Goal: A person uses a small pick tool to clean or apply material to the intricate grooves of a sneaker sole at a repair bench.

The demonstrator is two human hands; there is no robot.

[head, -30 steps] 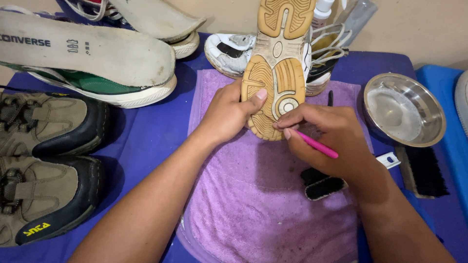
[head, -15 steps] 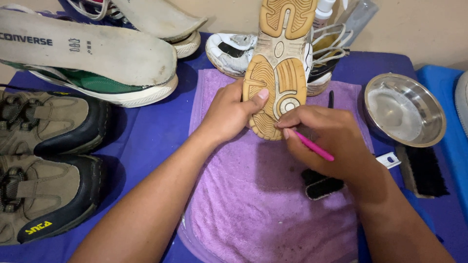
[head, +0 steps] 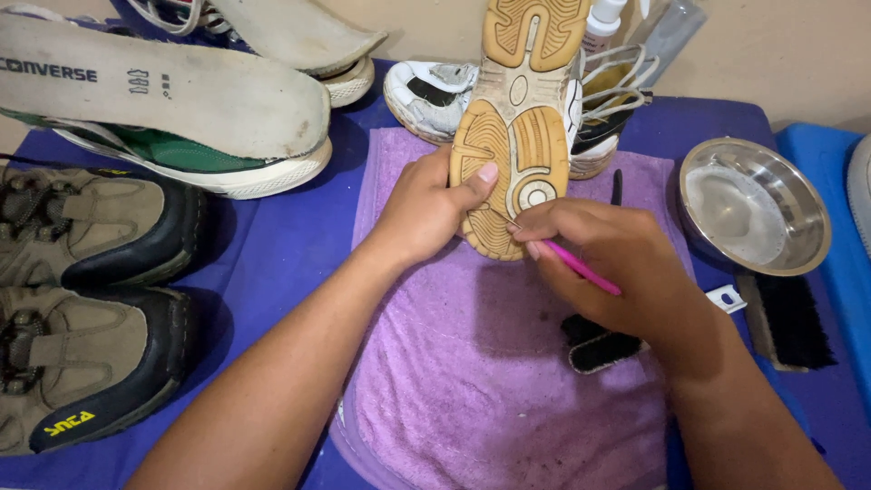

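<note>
Head view: two bare hands work on an upturned shoe over a towel.
Right hand [head: 617, 263]: fingers pinched shut around a thin pink pick [head: 581, 266], held like a pen.
Pick tip: its fine metal point touches the tread at the front of the sole.
Left hand [head: 426, 209]: curled around the side of the shoe [head: 517, 118], thumb pressed flat on the sole, holding it steady.
Shoe: sole up, tan rubber tread facing the camera, toe end nearest the person, above the far part of the towel.
Towel [head: 472, 381]: purple, spread on a blue cloth [head: 290, 236] under both hands.
Small brush [head: 603, 345]: black, lying on the towel just under the right wrist.
Second shoe [head: 426, 95]: white and black, laces loose, behind the held one.
Metal bowl [head: 753, 204]: right of the towel, holding cloudy water.
Scrub brush [head: 785, 318]: black bristles, just in front of the bowl.
Brown boots [head: 91, 299]: a pair at the left edge.
Green sneaker [head: 181, 163]: far left, with a loose insole [head: 154, 91] lying on top.
</note>
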